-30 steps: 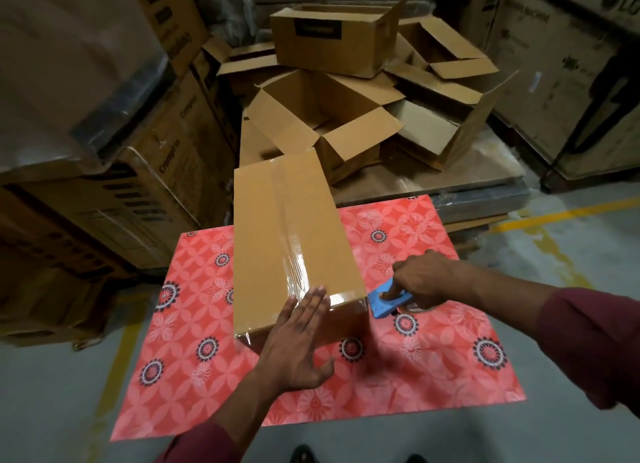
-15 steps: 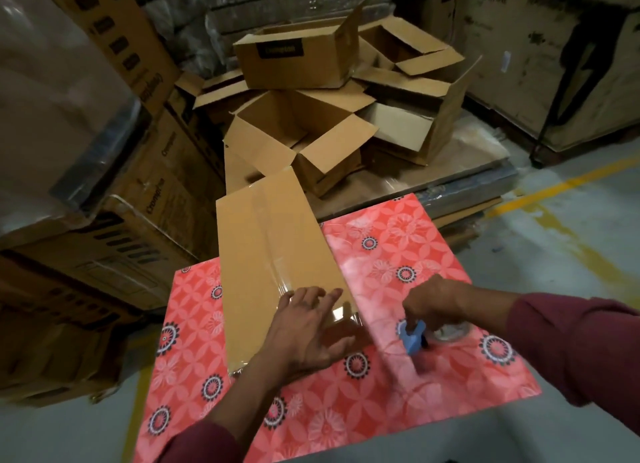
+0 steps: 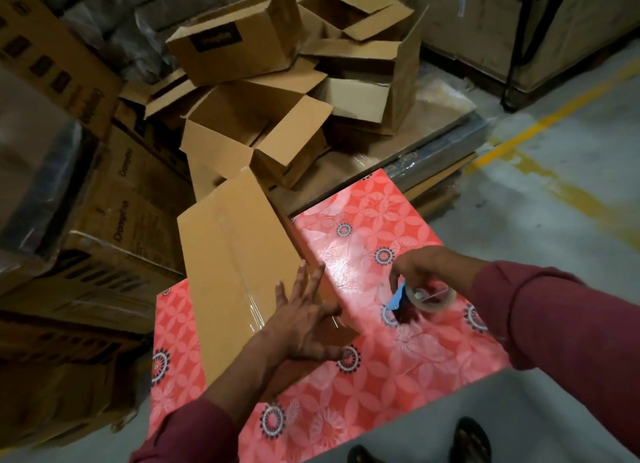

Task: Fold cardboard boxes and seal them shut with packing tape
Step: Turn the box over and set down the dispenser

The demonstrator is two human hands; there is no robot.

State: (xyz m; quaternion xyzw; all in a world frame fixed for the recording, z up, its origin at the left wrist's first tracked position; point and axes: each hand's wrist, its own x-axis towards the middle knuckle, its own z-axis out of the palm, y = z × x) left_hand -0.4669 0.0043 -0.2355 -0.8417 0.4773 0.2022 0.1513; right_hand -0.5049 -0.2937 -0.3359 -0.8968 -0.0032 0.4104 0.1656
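Box (image 3: 239, 272) lies taped-side up on tabletop (image 3: 398, 358). Left hand (image 3: 304, 320) flat, fingers spread on near end. Right hand (image 3: 426, 268) grips tape gun (image 3: 422, 298) just beside. Advice: rub tape tail firmly down over the edge.

Closed brown box (image 3: 239, 272) — taped, flat on table; tape roll (image 3: 431, 298) beside.

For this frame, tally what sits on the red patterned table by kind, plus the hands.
Sealed box: 1
Tape dispenser: 1
Hands: 2, left hand on the box, right hand holding the dispenser
Total: 4, all over the table
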